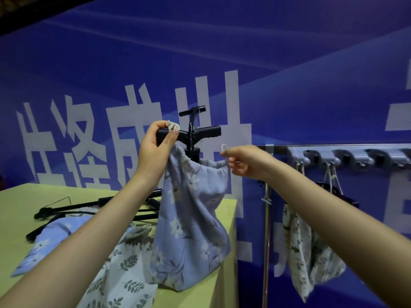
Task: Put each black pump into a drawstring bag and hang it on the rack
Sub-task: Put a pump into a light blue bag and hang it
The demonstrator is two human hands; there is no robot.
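Observation:
A blue flowered drawstring bag (pixel 193 223) hangs in the air above the table's right end. A black pump (pixel 195 133) stands in it, its T-handle and hose sticking out of the mouth. My left hand (pixel 156 147) pinches the white cord knot at the bag's left rim, against the pump handle. My right hand (pixel 246 161) holds the cord loop at the bag's right rim. The grey rack (pixel 347 155) with its hooks runs along the wall to the right. A pale leaf-print bag (pixel 309 247) hangs from one hook, with a black pump handle showing at its top.
The yellow-green table (pixel 20 214) carries more black pumps (pixel 89 207), a blue flowered bag (pixel 51 238) and a pale leaf-print bag (pixel 124 274). A metal pole (pixel 266 241) stands under the rack's left end. A blue banner with large white characters fills the wall behind.

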